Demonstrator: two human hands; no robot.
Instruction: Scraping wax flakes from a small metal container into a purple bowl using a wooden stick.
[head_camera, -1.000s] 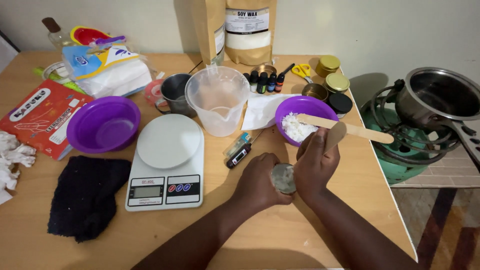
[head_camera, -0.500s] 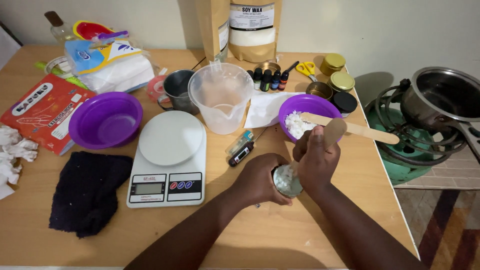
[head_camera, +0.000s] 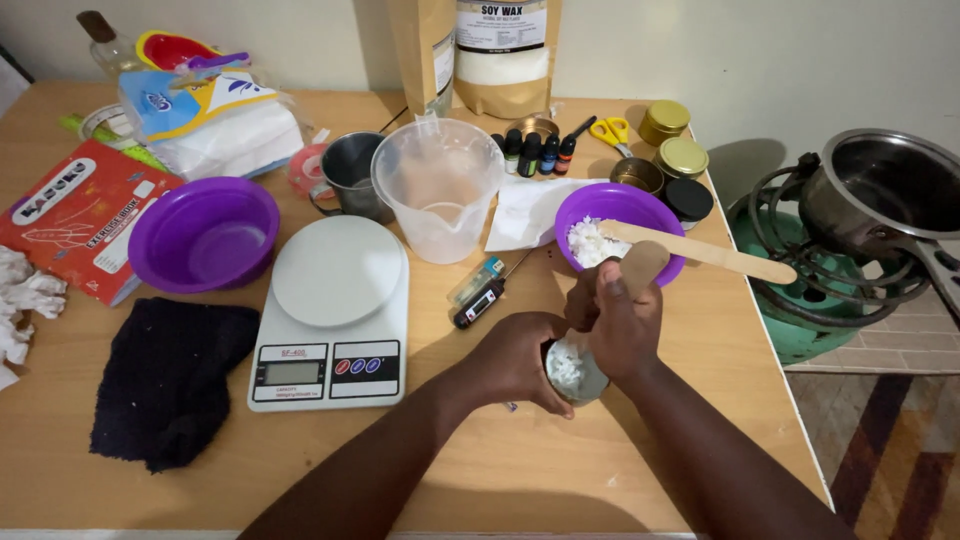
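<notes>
Both hands had slid slightly nearer; left hand (head_camera: 515, 362) gripped the small tin (head_camera: 574, 370), right hand (head_camera: 618, 325) held a wooden stick (head_camera: 637, 268) inside it.

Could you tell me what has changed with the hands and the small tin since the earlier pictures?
The right hand has worked its wooden stick lower, toward the small tin, where more white flakes now show. The left hand keeps cupping the tin; nothing was let go. The purple bowl of flakes, the second stick across it and the scale stayed put.
</notes>
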